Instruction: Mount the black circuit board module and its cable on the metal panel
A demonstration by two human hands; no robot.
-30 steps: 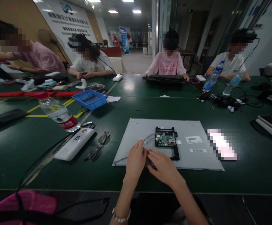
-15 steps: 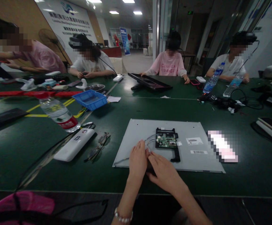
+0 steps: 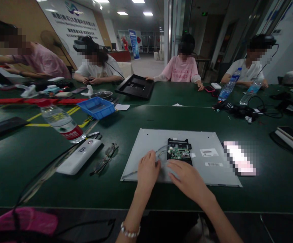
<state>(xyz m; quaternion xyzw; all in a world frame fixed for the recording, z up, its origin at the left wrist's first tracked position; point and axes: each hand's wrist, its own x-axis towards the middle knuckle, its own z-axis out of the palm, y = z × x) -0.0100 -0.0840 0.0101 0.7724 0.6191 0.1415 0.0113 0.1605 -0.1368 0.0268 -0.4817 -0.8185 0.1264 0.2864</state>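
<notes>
A grey flat display panel (image 3: 194, 175) lies on the green table in front of me, its metal back facing up. On it is a green circuit board (image 3: 180, 152) in a black bracket, with thin grey cables (image 3: 161, 148) running left from it. My left hand (image 3: 147, 172) rests over the cables left of the board, fingers stretched and the thumb slightly apart; the cable part under it is hidden. Just below the board hovers my right hand (image 3: 190, 180), its fingers extended with nothing visible in them, covering the lower bracket.
Left of the panel lie eyeglasses (image 3: 106, 158), a white power bank (image 3: 80, 157) and a tilted water bottle (image 3: 62, 121). Beyond is a blue tray (image 3: 97, 108). A phone (image 3: 239, 158) touches the panel's right side. Across the table, a person holds a black monitor housing (image 3: 136, 87).
My hands have drawn apart, the right one moving rightward over the bracket's lower part. Across the table, the black housing has swung left and tipped up in the person's hand.
</notes>
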